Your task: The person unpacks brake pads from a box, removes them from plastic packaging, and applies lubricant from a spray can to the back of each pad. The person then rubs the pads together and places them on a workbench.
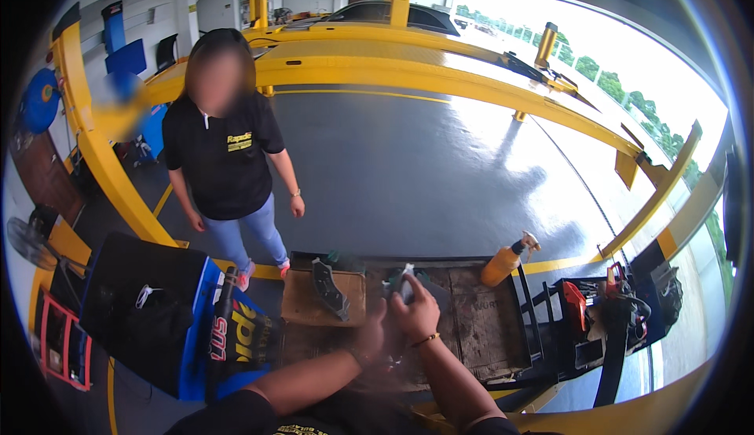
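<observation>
Head view shows both hands meeting low in the centre of the frame, over a worn, stained surface [479,317] with a rough dark top. The right hand [416,309] has its grip closed around a small pale object [406,276], which sticks up above the fingers at the centre of the frame; its exact kind is too blurred to tell. A thin gold bracelet [425,340] sits on that wrist. The left hand [371,333] is just beside the right one and touching it, but I cannot tell if its grip is holding anything, because the picture is smeared there.

To the left of the hands lies a flat brown cardboard piece [302,301], and on it a dark curved brake pad [328,287] with a matte face. To the right, at the far edge of the surface, stands an orange plastic spray bottle [503,264], tilted. In the lower left is a blue and black cart [196,341]. In the upper left a person in a black shirt and jeans [228,160] stands on the smooth grey floor [424,168], beyond the cardboard. Yellow lift beams [471,82] curve across the top.
</observation>
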### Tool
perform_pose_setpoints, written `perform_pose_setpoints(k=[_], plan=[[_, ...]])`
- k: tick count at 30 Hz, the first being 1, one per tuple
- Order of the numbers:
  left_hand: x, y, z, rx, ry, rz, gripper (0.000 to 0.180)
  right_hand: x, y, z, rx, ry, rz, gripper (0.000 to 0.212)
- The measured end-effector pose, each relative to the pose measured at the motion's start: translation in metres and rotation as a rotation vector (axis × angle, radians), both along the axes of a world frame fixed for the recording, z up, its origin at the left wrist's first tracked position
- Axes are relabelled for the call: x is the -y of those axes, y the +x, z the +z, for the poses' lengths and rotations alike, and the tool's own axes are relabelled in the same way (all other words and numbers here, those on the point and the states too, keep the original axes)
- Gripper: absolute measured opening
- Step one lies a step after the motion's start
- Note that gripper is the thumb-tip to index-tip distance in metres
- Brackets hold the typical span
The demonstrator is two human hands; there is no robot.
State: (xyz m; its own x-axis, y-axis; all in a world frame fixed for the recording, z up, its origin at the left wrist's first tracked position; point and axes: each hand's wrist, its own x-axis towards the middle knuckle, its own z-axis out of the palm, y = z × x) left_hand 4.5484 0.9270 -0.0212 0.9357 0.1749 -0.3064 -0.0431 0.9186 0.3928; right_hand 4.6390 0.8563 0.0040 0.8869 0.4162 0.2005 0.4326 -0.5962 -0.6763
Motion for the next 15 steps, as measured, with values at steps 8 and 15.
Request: perform_pose_setpoints(k=[8,15], plan=[[0.0,0.024,-0.031,-0.029,-0.085,-0.054,0.057,0.002,0.014,-0.019,0.013,0.155,-0.005,0.05],[-0.014,0.023,0.004,-0.202,0.043,-0.109,0.052,0.005,0.007,-0.025,0.116,0.229,0.12,0.048]])
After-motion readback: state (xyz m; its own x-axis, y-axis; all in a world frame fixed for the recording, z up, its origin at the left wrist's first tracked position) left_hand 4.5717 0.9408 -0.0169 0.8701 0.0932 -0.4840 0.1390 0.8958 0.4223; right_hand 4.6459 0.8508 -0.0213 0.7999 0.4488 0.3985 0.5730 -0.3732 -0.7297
